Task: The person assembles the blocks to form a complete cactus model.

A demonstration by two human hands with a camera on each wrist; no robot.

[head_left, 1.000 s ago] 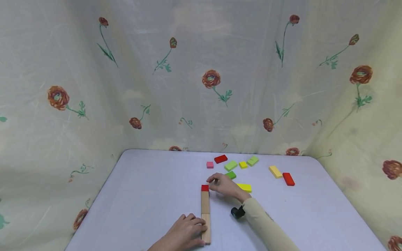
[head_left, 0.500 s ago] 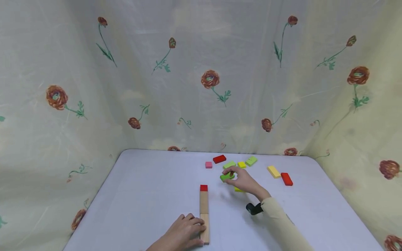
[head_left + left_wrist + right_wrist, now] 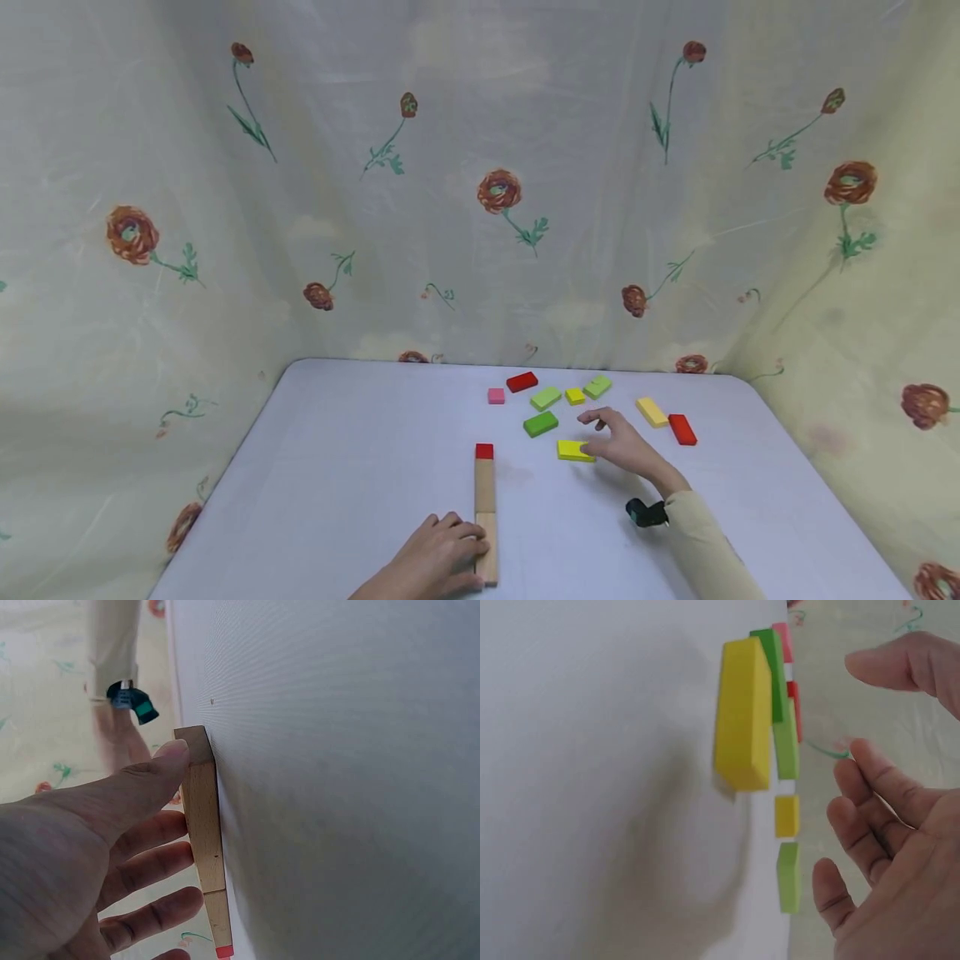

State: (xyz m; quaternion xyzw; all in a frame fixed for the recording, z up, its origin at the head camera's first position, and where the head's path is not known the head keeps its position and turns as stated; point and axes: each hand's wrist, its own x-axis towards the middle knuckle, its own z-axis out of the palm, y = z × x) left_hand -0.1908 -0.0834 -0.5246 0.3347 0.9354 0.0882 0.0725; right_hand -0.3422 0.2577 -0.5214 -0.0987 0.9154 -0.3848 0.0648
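A row of two wooden blocks, the near one (image 3: 487, 558) and the far one (image 3: 484, 485), ends in a small red block (image 3: 484, 451). My left hand (image 3: 438, 557) rests its fingers along the near block's left side; in the left wrist view its thumb touches the block's (image 3: 202, 817) near end. My right hand (image 3: 624, 446) hovers at the yellow block (image 3: 571, 451), thumb and fingers apart, holding nothing. The right wrist view shows a gap between the hand (image 3: 892, 802) and that yellow block (image 3: 739, 712).
Behind the yellow block lie a dark green block (image 3: 541, 423), two light green ones (image 3: 546, 398) (image 3: 597, 387), a small yellow one (image 3: 575, 396), a red one (image 3: 522, 382) and a pink one (image 3: 497, 396). Pale yellow (image 3: 652, 412) and red (image 3: 682, 429) blocks lie farther right.
My right hand has moved right from beside the small red block, past the dark green block, to the yellow block. My left hand has stayed at the near wooden block.
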